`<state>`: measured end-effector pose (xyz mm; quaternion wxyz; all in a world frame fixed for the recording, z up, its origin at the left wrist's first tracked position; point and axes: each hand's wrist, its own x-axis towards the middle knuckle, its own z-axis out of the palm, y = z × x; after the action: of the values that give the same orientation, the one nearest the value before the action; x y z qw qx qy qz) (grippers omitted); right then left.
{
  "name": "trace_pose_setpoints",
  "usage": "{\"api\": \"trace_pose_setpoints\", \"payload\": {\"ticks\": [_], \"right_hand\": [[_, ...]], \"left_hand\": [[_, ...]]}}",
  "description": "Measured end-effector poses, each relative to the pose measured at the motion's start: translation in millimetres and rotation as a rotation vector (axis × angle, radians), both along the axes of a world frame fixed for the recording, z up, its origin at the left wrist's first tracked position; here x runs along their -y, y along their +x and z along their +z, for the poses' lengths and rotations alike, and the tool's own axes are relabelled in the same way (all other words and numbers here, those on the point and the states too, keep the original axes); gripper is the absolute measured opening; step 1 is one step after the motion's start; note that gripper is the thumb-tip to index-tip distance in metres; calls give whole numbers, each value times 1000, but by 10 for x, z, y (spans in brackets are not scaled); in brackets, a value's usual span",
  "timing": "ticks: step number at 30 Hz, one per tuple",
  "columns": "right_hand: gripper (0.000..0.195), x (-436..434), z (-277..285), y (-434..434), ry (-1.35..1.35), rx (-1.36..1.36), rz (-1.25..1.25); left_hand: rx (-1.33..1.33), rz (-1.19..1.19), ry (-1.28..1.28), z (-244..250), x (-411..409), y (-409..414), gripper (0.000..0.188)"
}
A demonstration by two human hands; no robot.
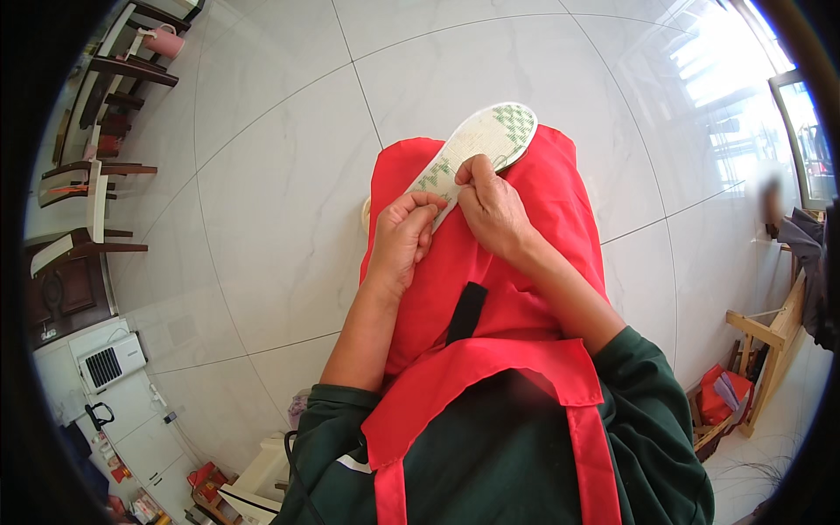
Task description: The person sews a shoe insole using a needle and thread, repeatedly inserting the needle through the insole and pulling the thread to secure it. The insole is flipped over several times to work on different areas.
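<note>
A pale shoe insole (482, 134) with white edging and green cross-stitch patterns lies slantwise over my lap, its rounded end pointing up and right. My left hand (408, 233) is at its lower left part, fingers curled and thumb and forefinger pressed together on the insole. Over the right edge of the insole, my right hand (491, 203) has its thumb and forefinger pinched together. A thin green thread (502, 159) loops beside that hand. Any needle is too small to make out. Red cloth (433, 308) of an apron covers my legs, under the insole and both hands.
Pale tiles (275, 164) form the floor. Chairs with dark legs (134, 69) and a pink watering can (164, 42) are at the far left. An air cooler (111, 362) stands lower left. A wooden frame (777, 348) and a basket with red cloth (722, 397) are at the right.
</note>
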<state>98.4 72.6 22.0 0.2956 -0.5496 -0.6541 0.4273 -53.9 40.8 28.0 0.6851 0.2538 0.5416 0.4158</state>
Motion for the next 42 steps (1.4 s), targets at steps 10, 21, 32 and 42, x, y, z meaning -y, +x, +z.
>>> {"api": "trace_pose_setpoints", "payload": {"ticks": [10,21,32,42], "right_hand": [[13,6,-120,26,85,108,59],[14,-5,-128,20,124,118,101],[15,-14,19,261,-76,-156,26],[13,108,229,1741,-109,-693,-596]], "left_hand": [[31,8,2,-51,12,9,9],[106,21,-2,-126,37,9,7],[-197,-131,188,68,64,-66,17],[-1035,-216,672,-131,-80,34,88]]}}
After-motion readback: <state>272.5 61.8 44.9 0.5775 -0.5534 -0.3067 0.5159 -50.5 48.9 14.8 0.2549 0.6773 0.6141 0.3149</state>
